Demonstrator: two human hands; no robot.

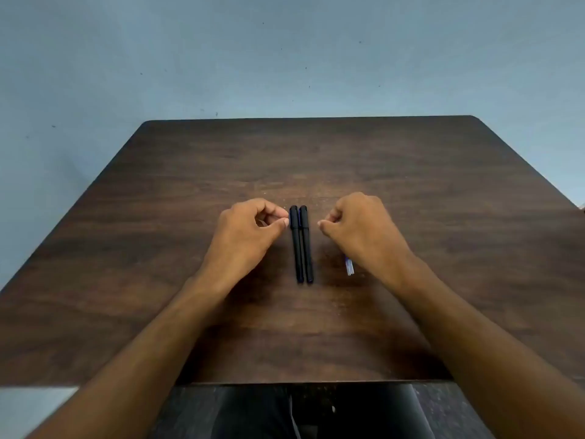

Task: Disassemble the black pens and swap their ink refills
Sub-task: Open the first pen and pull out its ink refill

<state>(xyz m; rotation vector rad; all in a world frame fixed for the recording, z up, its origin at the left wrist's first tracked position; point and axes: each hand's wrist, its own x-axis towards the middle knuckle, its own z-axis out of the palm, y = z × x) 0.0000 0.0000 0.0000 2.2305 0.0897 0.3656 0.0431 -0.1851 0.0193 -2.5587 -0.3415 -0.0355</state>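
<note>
Head view: two black pens lie side by side on a table between two loosely curled hands.

Nearest, both forearms reach in over the table [443,185]. Pale thin refills [349,267] peek out under the right wrist. The left pen [297,245] and right pen [306,245] touch, long axes running away from the person, caps at the far end. The left hand [250,229] is pinched, fingertips at the left cap; the right hand [361,229] is curled, holding nothing visible.
</note>
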